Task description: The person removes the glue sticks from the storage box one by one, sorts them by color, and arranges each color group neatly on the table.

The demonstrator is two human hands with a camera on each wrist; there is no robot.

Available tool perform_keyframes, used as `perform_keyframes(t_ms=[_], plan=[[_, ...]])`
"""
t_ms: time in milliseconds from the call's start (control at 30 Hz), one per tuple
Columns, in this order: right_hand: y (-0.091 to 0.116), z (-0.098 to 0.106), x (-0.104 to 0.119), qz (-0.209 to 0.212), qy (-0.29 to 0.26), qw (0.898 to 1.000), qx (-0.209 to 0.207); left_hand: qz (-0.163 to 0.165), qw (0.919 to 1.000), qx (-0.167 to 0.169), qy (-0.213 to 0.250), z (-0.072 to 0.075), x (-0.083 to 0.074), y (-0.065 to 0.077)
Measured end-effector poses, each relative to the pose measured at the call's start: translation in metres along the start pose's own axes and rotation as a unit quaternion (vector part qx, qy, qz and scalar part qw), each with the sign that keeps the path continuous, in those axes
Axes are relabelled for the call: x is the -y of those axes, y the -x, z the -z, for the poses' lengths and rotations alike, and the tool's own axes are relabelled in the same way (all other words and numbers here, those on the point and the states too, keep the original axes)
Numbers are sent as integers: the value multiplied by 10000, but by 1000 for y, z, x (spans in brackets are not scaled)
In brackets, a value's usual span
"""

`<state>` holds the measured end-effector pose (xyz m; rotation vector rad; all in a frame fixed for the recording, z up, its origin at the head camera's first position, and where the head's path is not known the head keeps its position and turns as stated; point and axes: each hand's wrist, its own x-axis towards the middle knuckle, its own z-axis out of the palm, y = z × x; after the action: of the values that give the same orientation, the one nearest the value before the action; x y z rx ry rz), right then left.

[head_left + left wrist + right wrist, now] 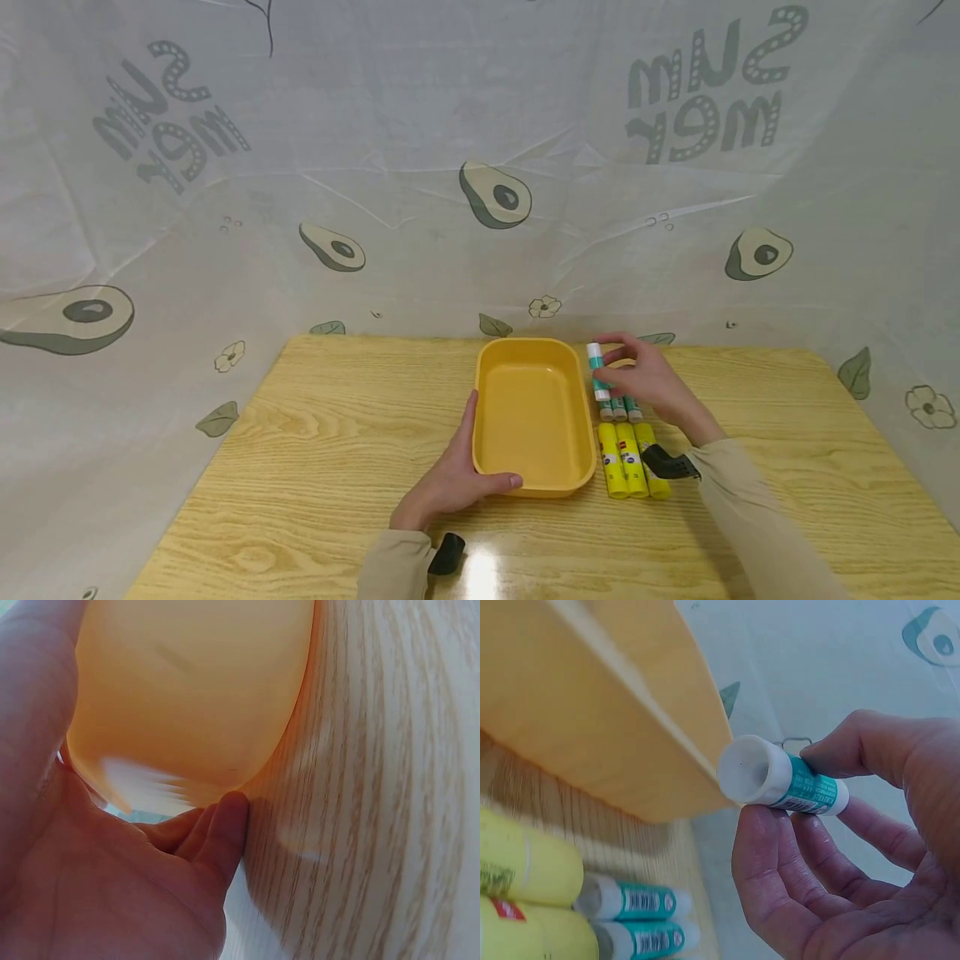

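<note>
A glue stick [596, 362] with a teal label and white ends is pinched between the thumb and fingers of my right hand [647, 382]. It is held up just past the right rim of an empty orange-yellow plastic tray [534, 425]. In the right wrist view the hollow white end of this glue stick [810, 784] faces the camera. My left hand [452, 477] grips the tray at its near left corner, thumb along the near side and fingers along the left wall. Under my right hand, several similar teal glue sticks [618, 409] lie side by side on the table.
Several larger yellow tubes [630, 460] lie in a row right of the tray, nearer to me than the teal glue sticks. All of it is on a wood-grain table [337, 467]. A pale curtain with avocado prints [420, 250] hangs behind the table's far edge.
</note>
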<state>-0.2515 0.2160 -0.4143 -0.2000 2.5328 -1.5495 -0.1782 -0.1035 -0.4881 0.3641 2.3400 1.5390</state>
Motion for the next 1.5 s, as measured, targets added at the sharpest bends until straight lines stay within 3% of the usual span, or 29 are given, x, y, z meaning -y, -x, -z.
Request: perform_keyframes(t_ms=[900,1500], plan=[[14,30,-41,-485,290,9974,-456,75,10000,6,-60,0,-1,1],[11,40,-73,-852,523,9938,-488,38,10000,-33,-41,0,0,1]])
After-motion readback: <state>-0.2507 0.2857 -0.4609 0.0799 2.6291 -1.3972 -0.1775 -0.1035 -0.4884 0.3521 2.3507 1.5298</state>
